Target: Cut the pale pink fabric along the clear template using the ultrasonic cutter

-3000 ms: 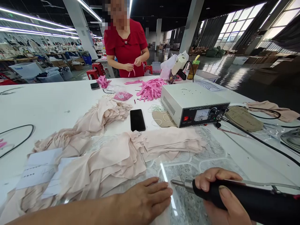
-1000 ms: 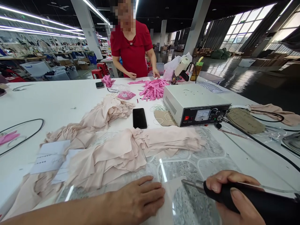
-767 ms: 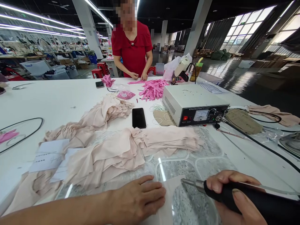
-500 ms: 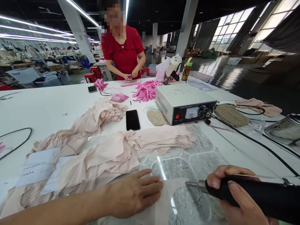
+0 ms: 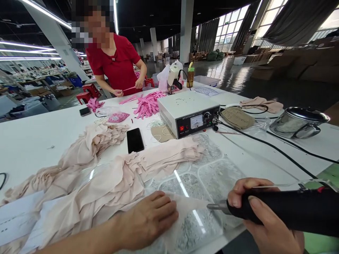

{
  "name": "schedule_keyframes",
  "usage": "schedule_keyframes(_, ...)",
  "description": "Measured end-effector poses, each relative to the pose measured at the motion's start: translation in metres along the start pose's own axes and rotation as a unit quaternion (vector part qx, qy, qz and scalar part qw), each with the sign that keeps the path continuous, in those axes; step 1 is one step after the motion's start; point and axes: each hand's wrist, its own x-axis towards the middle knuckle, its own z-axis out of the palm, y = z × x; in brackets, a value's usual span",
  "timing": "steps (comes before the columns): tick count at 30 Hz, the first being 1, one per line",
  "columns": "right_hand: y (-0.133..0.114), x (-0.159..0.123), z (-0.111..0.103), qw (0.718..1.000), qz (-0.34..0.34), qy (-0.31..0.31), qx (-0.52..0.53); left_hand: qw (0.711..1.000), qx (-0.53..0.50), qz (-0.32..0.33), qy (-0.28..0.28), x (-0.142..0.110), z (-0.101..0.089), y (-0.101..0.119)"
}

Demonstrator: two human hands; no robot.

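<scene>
My left hand [image 5: 150, 220] lies palm down with fingers stretched out, pressing a thin pale pink fabric piece [image 5: 186, 204] onto a clear patterned mat [image 5: 212, 180]. In my right hand [image 5: 262, 211] is a black ultrasonic handpiece [image 5: 291, 208], fingers wrapped round its body. Its metal tip points left and meets the right end of the fabric, though exact contact is hard to tell. Beside my left hand, a pile of pale pink fabric pieces [image 5: 106, 190] spreads over the mat and table. My left palm is hidden from above.
A control box [image 5: 190, 113] with a lit red switch stands mid-table; its black cable [image 5: 275, 150] runs toward the handpiece. A phone [image 5: 135, 140], pink strips [image 5: 148, 104] and a steel pot [image 5: 298, 123] lie around. A person in red [image 5: 116, 67] holds a pink strip across the table.
My view has swung right, bringing the whole steel pot into sight. Across the table, the person's hands have parted, stretching a pink strip. Both my hands keep nearly the same positions.
</scene>
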Motion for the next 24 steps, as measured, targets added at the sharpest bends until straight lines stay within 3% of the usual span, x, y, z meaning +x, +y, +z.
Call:
schedule_keyframes(5, 0.000, -0.003, -0.012, 1.000, 0.004, -0.013, 0.009, 1.000, -0.008, 0.001, 0.002, 0.011, -0.008, -0.002)
schedule_keyframes(13, 0.010, -0.002, -0.021, 0.999, -0.007, -0.027, 0.022, 0.998, 0.008, -0.061, 0.030, 0.024, 0.012, 0.019)
schedule_keyframes(17, 0.005, -0.010, -0.022, 1.000, 0.017, 0.007, -0.003, 0.998, 0.005, -0.063, 0.019, 0.021, 0.010, 0.018)
schedule_keyframes(24, 0.007, -0.013, -0.024, 1.000, 0.007, 0.004, -0.002, 0.996, 0.032, -0.082, 0.030, 0.024, 0.013, 0.026)
